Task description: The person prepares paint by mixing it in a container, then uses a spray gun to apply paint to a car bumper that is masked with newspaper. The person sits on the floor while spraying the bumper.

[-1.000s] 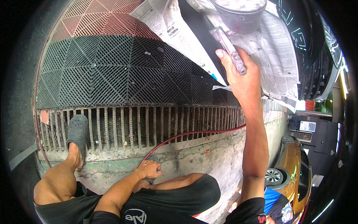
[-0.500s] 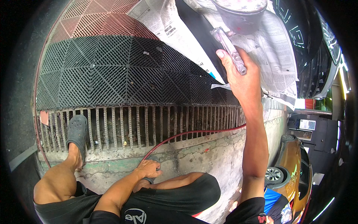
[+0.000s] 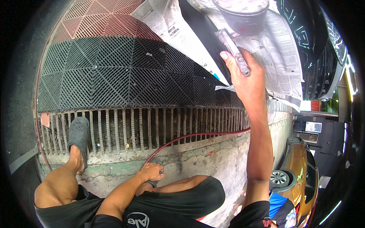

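Black plastic grid tiles point(image 3: 125, 72) fill the upper left of the frame, with reddish ones above them and a slatted drain grate point(image 3: 152, 127) running below. Newspaper sheets point(image 3: 277, 49) mask the dark panel at the upper right, and a grey cup-shaped container point(image 3: 243, 15) sits at the very top. A red hose point(image 3: 197, 136) curves across the concrete curb from centre to right.

Almost nothing has shifted over the last second: your right hand point(image 3: 247, 79) stays raised at the upper right, closed around a slim metal spray tool point(image 3: 234, 51) whose tip points up at the container, in the same spot as before. Your left hand point(image 3: 152, 171) still rests curled on your knee at lower centre, holding nothing you can see. Judging by that stillness, you are holding position on the masked panel rather than moving on.
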Action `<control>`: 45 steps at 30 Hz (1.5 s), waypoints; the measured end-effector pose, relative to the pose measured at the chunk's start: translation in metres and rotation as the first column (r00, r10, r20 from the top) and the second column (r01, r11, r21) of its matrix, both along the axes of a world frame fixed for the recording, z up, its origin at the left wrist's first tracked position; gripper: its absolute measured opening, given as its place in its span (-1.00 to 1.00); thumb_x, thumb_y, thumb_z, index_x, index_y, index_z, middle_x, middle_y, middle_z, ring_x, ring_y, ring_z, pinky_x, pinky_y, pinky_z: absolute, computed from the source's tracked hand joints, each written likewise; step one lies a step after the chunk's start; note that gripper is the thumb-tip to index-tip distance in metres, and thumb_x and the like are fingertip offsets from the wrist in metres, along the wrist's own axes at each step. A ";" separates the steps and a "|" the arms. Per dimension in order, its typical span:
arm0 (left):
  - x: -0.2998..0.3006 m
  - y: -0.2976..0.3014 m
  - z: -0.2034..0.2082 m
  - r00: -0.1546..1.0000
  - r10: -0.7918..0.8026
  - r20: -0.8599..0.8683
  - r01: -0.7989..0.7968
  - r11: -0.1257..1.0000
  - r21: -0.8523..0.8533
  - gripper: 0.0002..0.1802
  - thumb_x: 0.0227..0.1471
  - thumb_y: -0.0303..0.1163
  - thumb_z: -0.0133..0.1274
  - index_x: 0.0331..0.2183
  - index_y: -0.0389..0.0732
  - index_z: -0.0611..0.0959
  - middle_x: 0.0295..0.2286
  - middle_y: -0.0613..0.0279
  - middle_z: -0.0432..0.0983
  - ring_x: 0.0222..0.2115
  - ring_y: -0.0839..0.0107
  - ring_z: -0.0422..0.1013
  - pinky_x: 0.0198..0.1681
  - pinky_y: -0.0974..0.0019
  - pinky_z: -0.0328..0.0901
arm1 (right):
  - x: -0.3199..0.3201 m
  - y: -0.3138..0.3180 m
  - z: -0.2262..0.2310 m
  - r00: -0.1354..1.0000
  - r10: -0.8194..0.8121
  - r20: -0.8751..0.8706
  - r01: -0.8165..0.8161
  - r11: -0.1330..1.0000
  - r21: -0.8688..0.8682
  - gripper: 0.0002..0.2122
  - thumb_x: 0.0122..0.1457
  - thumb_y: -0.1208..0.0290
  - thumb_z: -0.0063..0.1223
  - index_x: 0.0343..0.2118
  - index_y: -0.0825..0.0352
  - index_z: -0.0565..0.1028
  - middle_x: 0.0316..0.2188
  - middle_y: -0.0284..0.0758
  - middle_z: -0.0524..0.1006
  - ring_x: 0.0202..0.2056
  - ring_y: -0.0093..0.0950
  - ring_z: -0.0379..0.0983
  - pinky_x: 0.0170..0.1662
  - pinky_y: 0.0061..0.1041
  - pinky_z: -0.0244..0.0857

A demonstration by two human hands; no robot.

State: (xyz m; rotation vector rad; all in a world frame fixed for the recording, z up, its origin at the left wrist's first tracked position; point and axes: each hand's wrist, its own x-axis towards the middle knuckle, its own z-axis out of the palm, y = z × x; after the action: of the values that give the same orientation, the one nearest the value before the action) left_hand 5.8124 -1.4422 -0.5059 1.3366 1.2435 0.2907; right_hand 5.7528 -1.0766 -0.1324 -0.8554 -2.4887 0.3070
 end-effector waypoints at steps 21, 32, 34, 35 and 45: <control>0.004 -0.004 -0.006 1.000 0.018 -0.014 -0.018 1.000 0.008 -0.37 0.17 0.15 0.16 0.00 -0.17 0.77 0.03 -0.10 0.68 0.13 -0.05 0.54 0.25 -0.03 0.36 | 0.001 -0.011 0.003 0.997 -0.070 0.025 0.072 0.993 -0.094 -0.56 0.34 0.09 0.40 0.03 0.42 0.68 -0.40 -0.34 0.67 -0.32 -0.61 0.50 -0.19 -0.51 0.40; 0.000 0.002 0.002 0.999 -0.025 -0.027 0.025 0.999 -0.024 -0.36 0.16 0.15 0.19 0.02 -0.17 0.76 0.05 -0.09 0.67 0.14 -0.06 0.54 0.26 -0.06 0.35 | 0.004 -0.010 -0.001 0.998 -0.057 -0.035 0.055 0.997 -0.060 -0.63 0.30 0.26 0.44 -0.01 0.46 0.67 -0.36 -0.15 0.70 -0.42 -0.45 0.59 -0.28 -0.41 0.45; -0.002 0.002 0.005 0.999 -0.028 -0.026 0.027 0.999 -0.030 -0.36 0.17 0.15 0.18 0.03 -0.18 0.76 0.06 -0.09 0.67 0.14 -0.06 0.53 0.26 -0.06 0.36 | 0.002 -0.011 0.001 0.998 -0.062 -0.030 0.060 0.995 -0.075 -0.63 0.29 0.25 0.44 0.00 0.45 0.67 -0.38 -0.16 0.70 -0.43 -0.45 0.59 -0.29 -0.41 0.45; -0.003 0.002 0.006 0.999 -0.029 -0.026 0.028 0.999 -0.033 -0.36 0.17 0.15 0.18 0.03 -0.18 0.76 0.06 -0.09 0.67 0.15 -0.06 0.53 0.26 -0.06 0.36 | 0.001 -0.010 0.001 0.998 -0.059 -0.029 0.057 0.995 -0.078 -0.62 0.29 0.25 0.44 0.00 0.45 0.67 -0.39 -0.16 0.70 -0.43 -0.45 0.58 -0.29 -0.41 0.45; 0.006 -0.009 -0.014 0.998 0.009 -0.054 -0.007 0.999 0.042 -0.38 0.18 0.23 0.15 0.01 -0.05 0.76 0.03 -0.03 0.68 0.13 -0.08 0.55 0.23 -0.14 0.36 | -0.001 -0.008 0.016 1.000 0.001 -0.027 -0.002 1.000 -0.028 -0.70 0.29 0.29 0.41 -0.06 0.39 0.68 -0.38 -0.09 0.70 -0.43 -0.35 0.63 -0.30 -0.33 0.46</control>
State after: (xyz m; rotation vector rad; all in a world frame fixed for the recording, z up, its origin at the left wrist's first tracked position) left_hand 5.8186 -1.4517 -0.5203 1.3837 1.2949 0.2891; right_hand 5.7519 -1.0843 -0.1166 -0.8550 -2.4661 0.3528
